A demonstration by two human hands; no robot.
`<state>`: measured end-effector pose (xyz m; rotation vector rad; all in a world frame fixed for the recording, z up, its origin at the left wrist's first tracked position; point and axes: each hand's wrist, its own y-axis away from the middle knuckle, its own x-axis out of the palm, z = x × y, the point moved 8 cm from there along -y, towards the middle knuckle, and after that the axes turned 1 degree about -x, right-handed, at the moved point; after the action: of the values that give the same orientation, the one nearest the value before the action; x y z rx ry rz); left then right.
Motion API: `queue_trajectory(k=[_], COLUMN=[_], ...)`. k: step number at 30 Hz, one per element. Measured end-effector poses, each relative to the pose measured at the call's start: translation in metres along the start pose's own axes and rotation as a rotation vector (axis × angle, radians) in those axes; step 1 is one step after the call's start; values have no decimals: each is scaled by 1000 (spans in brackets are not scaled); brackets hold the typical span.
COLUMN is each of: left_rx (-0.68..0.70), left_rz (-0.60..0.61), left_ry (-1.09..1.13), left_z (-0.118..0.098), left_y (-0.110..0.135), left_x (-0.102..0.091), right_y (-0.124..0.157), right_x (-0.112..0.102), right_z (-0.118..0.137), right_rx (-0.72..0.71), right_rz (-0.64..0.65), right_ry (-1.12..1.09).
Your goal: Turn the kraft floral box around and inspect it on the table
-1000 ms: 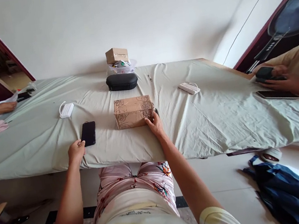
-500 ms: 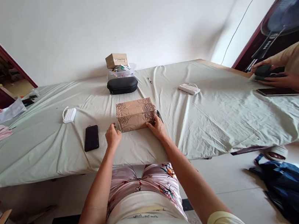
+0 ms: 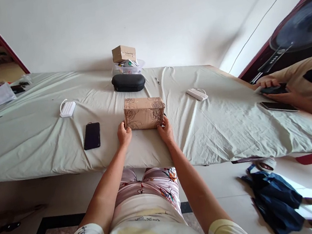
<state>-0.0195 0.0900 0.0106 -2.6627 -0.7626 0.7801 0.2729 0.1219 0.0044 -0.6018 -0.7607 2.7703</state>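
Note:
A brown cardboard box with dark scribbled drawings stands on the cloth-covered table in front of me. My left hand grips its lower left corner, thumb on the front face and fingers around the side. At the lower right corner, my right hand holds the box the same way. A pen beside the box is mostly hidden behind the right hand. To the left of my left hand lies a black smartphone.
Behind the box sit a black zip case, a clear plastic basket and a smaller carton. White power banks lie left and right. Another person's hands are at the right edge, above a tablet.
My left hand has closed in from beside the box onto its left corner. My right hand stays on the right corner. The camera view has shifted slightly.

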Motion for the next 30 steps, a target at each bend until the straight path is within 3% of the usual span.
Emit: queue_trajectory(k=[4, 12, 17, 23, 30], left_rx=[47, 159, 208, 204, 153], left_rz=[-79, -212, -191, -104, -64], left_ry=[111, 111, 143, 110, 73], left_z=[-5, -28, -35, -33, -25], left_y=[3, 13, 14, 12, 11], left_x=[-6, -32, -35, -21, -15], right_y=[2, 8, 15, 14, 11], right_x=[-11, -26, -25, -21, -1], right_z=[5, 38, 54, 53, 43], right_rx=[87, -42, -126, -76, 15], right_rz=[-119, -162, -159, -118, 94], right_ry=[-130, -28, 67, 65, 57])
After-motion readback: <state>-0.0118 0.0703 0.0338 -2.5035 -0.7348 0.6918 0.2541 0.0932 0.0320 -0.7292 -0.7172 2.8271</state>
